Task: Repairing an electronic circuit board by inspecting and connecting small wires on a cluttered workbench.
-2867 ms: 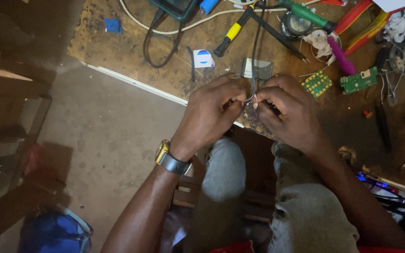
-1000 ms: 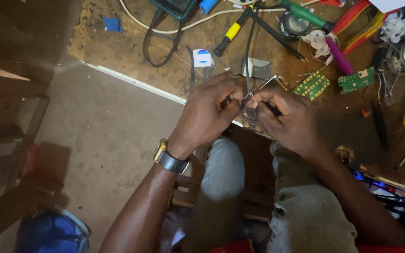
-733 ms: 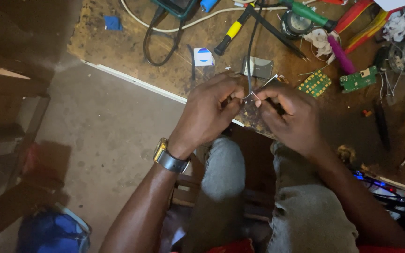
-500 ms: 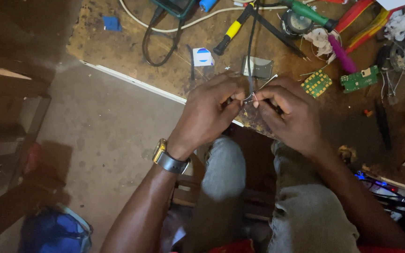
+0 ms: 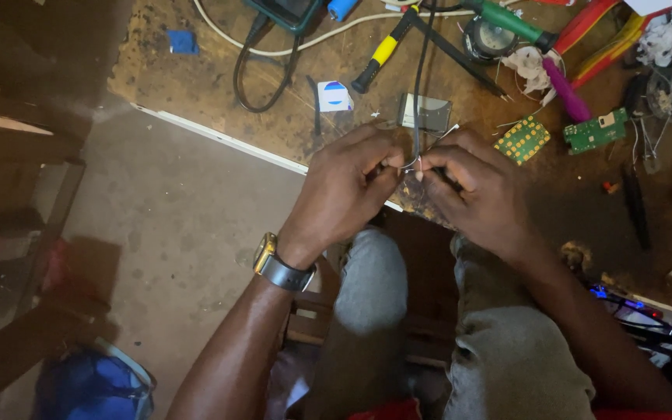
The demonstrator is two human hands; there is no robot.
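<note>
Black cable (image 5: 418,85) end pinched between left hand (image 5: 345,190) and right hand (image 5: 472,190) fingertips, both closed on it, above workbench (image 5: 219,85) edge.

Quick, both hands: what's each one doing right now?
Left hand: closed, pinching the thin wire.
Right hand: closed, pinching the same wire's end.

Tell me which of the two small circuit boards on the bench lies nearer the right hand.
The yellow-dotted board, just beyond the right hand. The other, a plain green board, lies farther out, past it and beside the purple-handled tool.
</note>
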